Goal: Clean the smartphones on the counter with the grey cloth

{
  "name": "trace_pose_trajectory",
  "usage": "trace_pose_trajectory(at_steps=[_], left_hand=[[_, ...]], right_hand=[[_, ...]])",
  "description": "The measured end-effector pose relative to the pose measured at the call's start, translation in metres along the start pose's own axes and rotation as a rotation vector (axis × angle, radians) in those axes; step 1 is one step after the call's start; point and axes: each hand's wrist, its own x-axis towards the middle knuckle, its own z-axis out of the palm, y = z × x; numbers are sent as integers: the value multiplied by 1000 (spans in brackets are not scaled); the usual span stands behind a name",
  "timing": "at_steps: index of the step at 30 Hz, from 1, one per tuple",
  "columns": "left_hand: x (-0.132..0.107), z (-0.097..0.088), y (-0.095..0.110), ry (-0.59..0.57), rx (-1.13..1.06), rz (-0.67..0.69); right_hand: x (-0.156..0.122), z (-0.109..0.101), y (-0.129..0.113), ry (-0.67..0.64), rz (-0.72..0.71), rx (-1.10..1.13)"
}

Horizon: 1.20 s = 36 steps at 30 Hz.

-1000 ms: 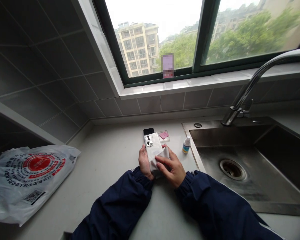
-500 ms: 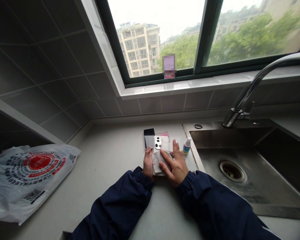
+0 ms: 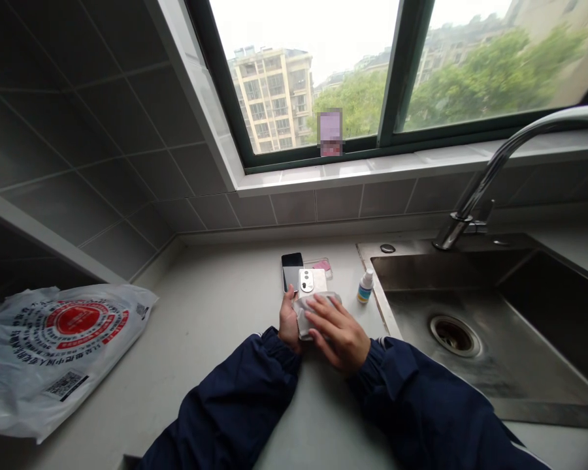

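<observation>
My left hand (image 3: 288, 321) grips the left edge of a white phone (image 3: 310, 282) that lies camera side up over the grey counter (image 3: 215, 326). My right hand (image 3: 337, 328) presses a pale cloth (image 3: 310, 312) flat onto the lower part of that phone, fingers together on the cloth. A black phone (image 3: 291, 267) lies just beyond my left hand. A small dropper bottle (image 3: 365, 286) with a white cap stands right of the hands, at the sink's edge.
A clear case with a pink card (image 3: 322, 265) lies behind the white phone. A steel sink (image 3: 475, 326) with a tall tap (image 3: 494, 170) fills the right. A printed plastic bag (image 3: 53, 352) lies at the left. A window sill (image 3: 372, 166) runs behind.
The white phone went from held up and tilted to lying flatter. My right hand has slid the cloth across its back and now covers more of it.
</observation>
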Motion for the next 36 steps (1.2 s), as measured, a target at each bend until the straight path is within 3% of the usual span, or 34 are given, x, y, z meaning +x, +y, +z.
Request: trace_pose_trajectory(at_steps=[3, 13, 17, 23, 27, 36], left_hand=[[0, 0, 2, 9, -19, -49], [-4, 4, -10, -50, 107, -21], [-6, 2, -12, -80, 226, 56], [-9, 0, -11, -249, 369, 91], [-6, -3, -11, -178, 273, 76], [-3, -2, 1, -33, 17, -102]], right_hand=[[-2, 5, 0, -88, -72, -10], [2, -3, 2, -200, 124, -217], [3, -3, 2, -186, 163, -238], [4, -5, 3, -88, 220, -268], [3, -4, 2, -137, 197, -263], [3, -8, -11, -298, 73, -93]])
